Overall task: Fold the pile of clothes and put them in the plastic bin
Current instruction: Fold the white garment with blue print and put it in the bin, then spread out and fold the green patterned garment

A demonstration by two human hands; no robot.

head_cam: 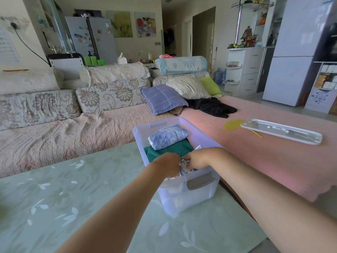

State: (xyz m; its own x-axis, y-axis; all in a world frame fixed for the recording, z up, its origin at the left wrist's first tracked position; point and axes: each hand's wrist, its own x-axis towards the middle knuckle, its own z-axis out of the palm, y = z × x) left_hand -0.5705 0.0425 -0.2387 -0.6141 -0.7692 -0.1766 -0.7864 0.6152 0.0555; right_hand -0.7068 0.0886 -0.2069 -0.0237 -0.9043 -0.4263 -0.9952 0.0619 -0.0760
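Observation:
A clear plastic bin (204, 190) stands on the green table's far right part. Inside lie a folded blue patterned garment (168, 136) at the back and a folded dark green garment (164, 152) under it. At the bin's near end a white garment with blue print (183, 169) sits between my hands. My left hand (167, 165) and my right hand (197, 159) both reach into the bin, fingers curled on this white garment. Most of that garment is hidden by my hands.
The bin's clear lid (280, 131) lies on the pink sofa cover to the right, beside a yellow fan (233, 125). A black garment (212, 106) lies by the cushions (163, 98) behind the bin. The green floral table top (63, 198) spreads left.

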